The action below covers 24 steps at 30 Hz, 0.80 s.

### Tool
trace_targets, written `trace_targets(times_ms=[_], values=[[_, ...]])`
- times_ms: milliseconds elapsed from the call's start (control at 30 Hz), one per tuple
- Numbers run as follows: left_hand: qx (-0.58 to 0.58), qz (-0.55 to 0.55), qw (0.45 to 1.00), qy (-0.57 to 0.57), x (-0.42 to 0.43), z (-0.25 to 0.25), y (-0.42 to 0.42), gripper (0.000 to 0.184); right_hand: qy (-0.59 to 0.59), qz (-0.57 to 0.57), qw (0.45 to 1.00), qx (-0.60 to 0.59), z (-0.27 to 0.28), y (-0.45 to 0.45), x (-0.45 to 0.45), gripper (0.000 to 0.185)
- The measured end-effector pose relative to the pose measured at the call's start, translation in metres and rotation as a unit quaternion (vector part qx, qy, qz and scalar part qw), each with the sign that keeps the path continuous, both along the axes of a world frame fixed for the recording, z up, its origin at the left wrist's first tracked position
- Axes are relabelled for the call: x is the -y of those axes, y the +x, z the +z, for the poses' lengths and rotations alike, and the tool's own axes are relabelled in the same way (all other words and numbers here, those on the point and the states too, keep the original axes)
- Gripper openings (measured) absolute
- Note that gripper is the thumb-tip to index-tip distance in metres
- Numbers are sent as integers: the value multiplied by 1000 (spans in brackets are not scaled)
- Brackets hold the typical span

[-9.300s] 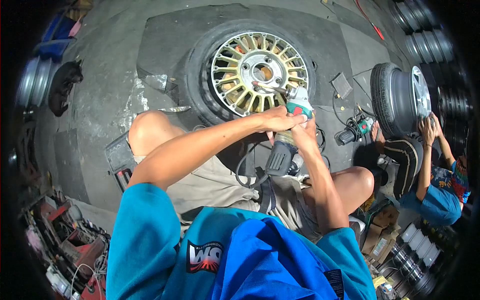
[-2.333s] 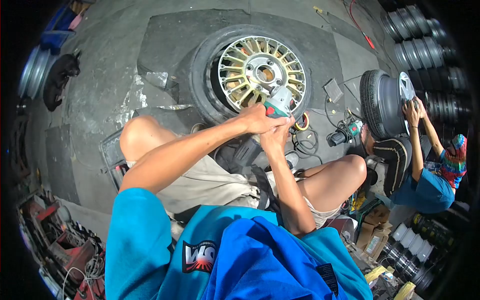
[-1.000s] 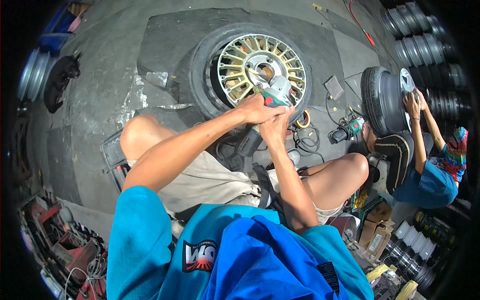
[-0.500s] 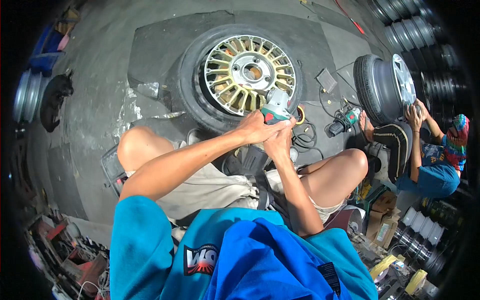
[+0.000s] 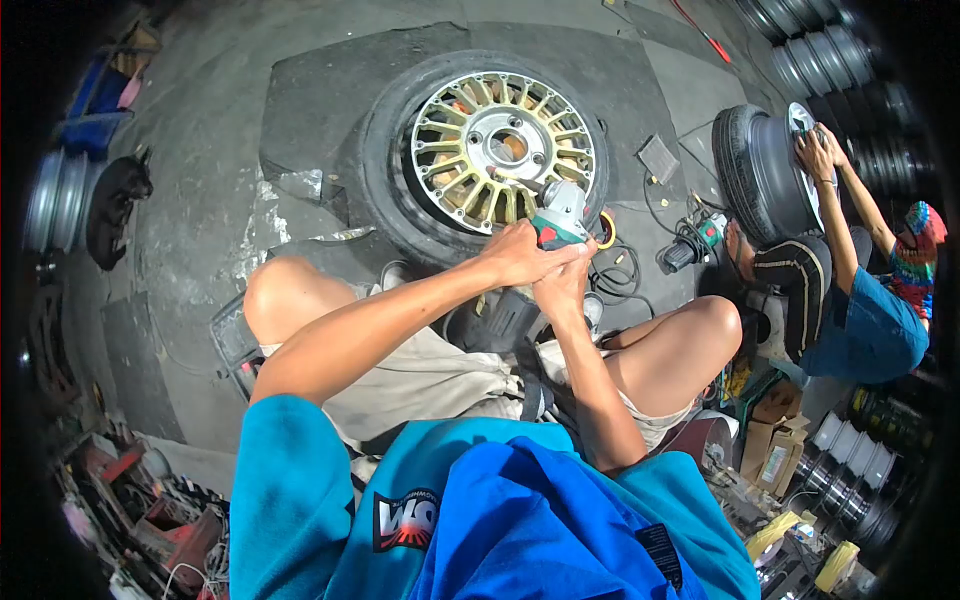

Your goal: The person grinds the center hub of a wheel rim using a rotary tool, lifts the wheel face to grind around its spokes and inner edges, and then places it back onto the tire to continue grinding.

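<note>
A green and grey power tool (image 5: 560,222) is held between both hands over the lower right part of a spoked wheel rim (image 5: 470,190). My left hand (image 5: 520,254) wraps round the tool from the left side. Close against it, my right hand (image 5: 565,280) grips the tool from the right, and the fingers of the two hands touch. The tool's thin tip points left over the spokes, near the hub. The rim, gold between its spokes with a bright metal face, lies flat on a black tyre (image 5: 385,165). The tool's dark rear body hangs below my hands.
At the right a co-worker's hands (image 5: 820,152) touch a rim standing beside an upright tyre (image 5: 738,175). Another green power tool (image 5: 692,244) with coiled cable lies between us. A black animal (image 5: 115,210) lies at the left. Stacked rims (image 5: 825,62) and a cardboard box (image 5: 772,450) are at the right.
Since the earlier frames, the tool has shifted from the hub area to the rim's lower right spokes, with both hands still round it. The co-worker's hands have moved up along their rim.
</note>
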State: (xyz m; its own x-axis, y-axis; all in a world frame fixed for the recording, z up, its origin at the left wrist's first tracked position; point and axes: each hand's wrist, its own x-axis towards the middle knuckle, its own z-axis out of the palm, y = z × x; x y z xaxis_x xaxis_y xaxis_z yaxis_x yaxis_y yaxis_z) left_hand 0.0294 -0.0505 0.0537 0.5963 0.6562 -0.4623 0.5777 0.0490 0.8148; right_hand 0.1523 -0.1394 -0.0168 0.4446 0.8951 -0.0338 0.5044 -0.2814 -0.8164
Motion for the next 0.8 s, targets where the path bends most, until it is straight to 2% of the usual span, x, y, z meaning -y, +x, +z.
trace_targets(times_ms=[133,200,300,367,433,500,533,667,733,767,800], values=[[50,10,999,2,4,-23,6,82,16,26,997,-71,2,7,-2,73],[-1,-1,999,36,0,-26,8,82,-19,-12,999,-48,-5,8,-5,71],[26,17,999,41,1,-28,5,82,-21,-18,1000,7,-6,0,-2,71],[15,35,997,61,8,-51,7,78,-10,-1,1000,-6,3,-3,-2,72],[3,54,995,79,5,-42,3,75,-1,17,1000,-21,7,-7,-5,73],[39,57,997,26,-5,-25,-3,78,0,-12,995,-100,8,-15,-13,70],[-3,44,998,37,-11,-21,-4,74,-2,-12,996,-87,21,-20,-18,69],[24,57,997,44,-12,-26,-3,71,-66,-10,993,-102,23,-16,-22,66],[24,58,998,-2,-4,-19,-3,78,-25,-4,996,-80,18,-14,-13,68],[9,64,998,6,3,-33,1,93,-28,-3,996,-82,18,-11,-7,68],[9,66,998,23,8,-39,4,99,-39,-4,994,-97,26,-8,-2,71]])
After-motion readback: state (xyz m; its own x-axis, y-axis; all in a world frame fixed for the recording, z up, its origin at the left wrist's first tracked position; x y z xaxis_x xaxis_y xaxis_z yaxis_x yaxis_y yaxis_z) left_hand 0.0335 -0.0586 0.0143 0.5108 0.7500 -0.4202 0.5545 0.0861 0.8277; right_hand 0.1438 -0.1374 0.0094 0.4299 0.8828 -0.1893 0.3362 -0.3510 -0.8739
